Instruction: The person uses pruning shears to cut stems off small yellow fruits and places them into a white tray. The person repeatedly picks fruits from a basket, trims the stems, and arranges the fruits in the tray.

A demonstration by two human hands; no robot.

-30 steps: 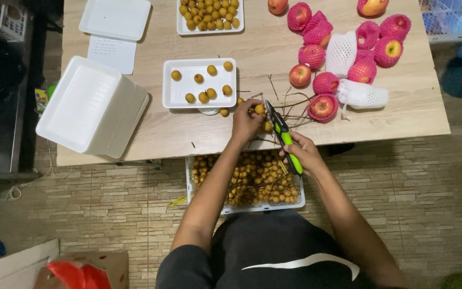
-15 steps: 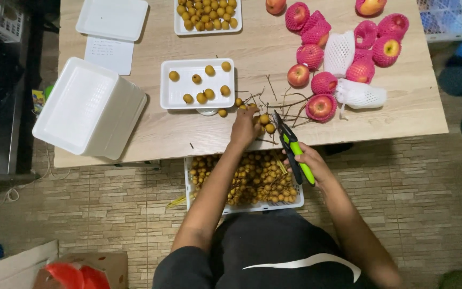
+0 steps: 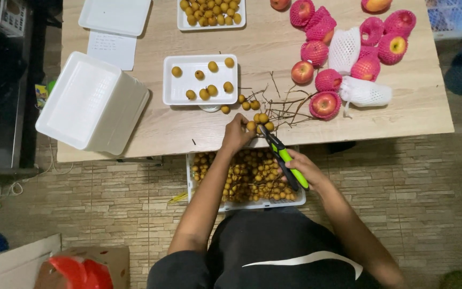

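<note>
— From the head camera, what are the hands doing?

— The left hand (image 3: pixel 236 135) reaches forward over the near edge of the wooden table (image 3: pixel 135 128), forearm stretched out long, fingers pinched around a small cluster of longans (image 3: pixel 260 121) on a twig. The right hand (image 3: pixel 307 170) sits back at about four o'clock from it, fist wrapped round the green-and-black shears (image 3: pixel 284 159), wrist cocked so the blades point up to eleven o'clock.

— And the blades?

— Their tips meet the cluster just beside the left fingers (whether they're biting the stem, I can't tell).

— How does the fruit look?

— Round, yellow-brown, a handful bunched together, with bare twigs (image 3: pixel 287 104) fanning out at one o'clock from it. Loose ones lie on the white tray (image 3: pixel 180 93) at eleven o'clock, and a white crate (image 3: pixel 252 204) below the table edge, at six o'clock, is heaped with more. Apples (image 3: pixel 324 104), some in pink foam nets, lie at two o'clock.
</note>
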